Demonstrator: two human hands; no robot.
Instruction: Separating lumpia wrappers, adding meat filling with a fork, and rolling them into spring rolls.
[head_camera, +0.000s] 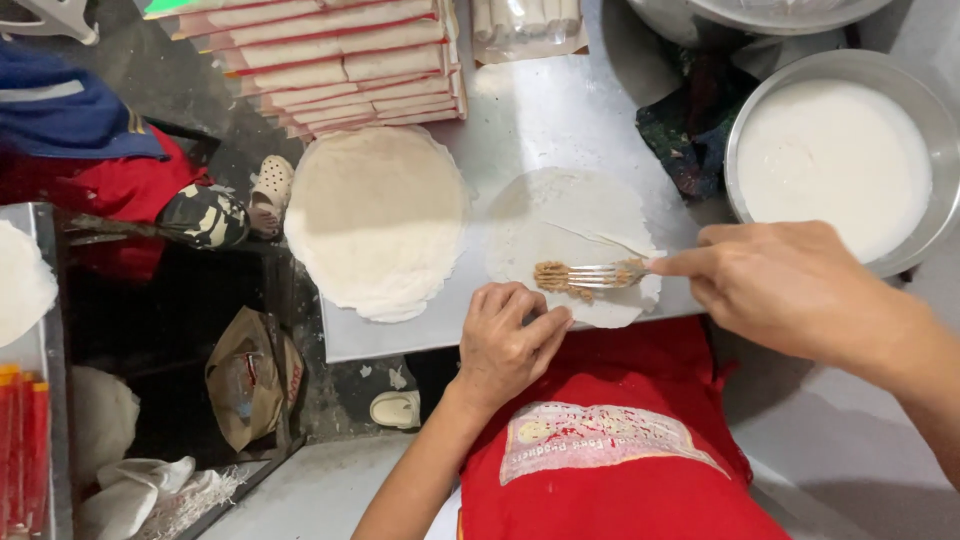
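Fork (598, 274) pinched in my right hand (790, 285), tines flat on the single wrapper (570, 245), spreading brown filling (556, 277) in a low line near the edge closest to me. Left hand (508, 340) holds nothing: fingers curled together, pressing the wrapper's near rim so it cannot slide. Wrapper stack (377, 220) lies just beside, within reach. Steel bowl of white liquid (835, 155) sits by my right wrist. Packed rolls (340, 65) are piled at the far edge. Surface: steel table (545, 110); floor below cluttered, sandal (270, 193), bag (252, 375).
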